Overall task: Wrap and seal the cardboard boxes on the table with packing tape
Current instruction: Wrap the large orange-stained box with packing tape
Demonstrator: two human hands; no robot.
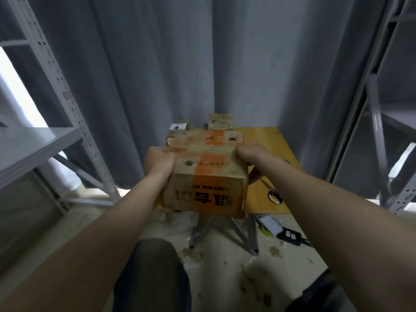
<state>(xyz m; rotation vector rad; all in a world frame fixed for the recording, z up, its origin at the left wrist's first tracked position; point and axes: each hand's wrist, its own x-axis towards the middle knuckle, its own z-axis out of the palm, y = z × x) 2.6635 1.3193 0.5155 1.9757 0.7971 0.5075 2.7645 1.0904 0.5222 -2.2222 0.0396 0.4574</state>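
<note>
Currently you are at the positioning step: you hold the brown cardboard box with the orange band at the near edge of the yellow wooden bench, and no tape is being laid yet. Your left grip is curled round the box's left upper edge, and your right grip is curled round its right upper edge. The frame does not show whether the box rests on the bench or is carried clear of it.

The box's long axis runs from you toward the grey curtain. The orange band follows that axis along the top face. The printed end face points at you, and its lettering reads upside down.

Judged from this, the next move calls for setting the box down square, then freeing one grip to fetch tape. No tape roll is identifiable. Two smaller cardboard boxes stand at the far edge.
</note>
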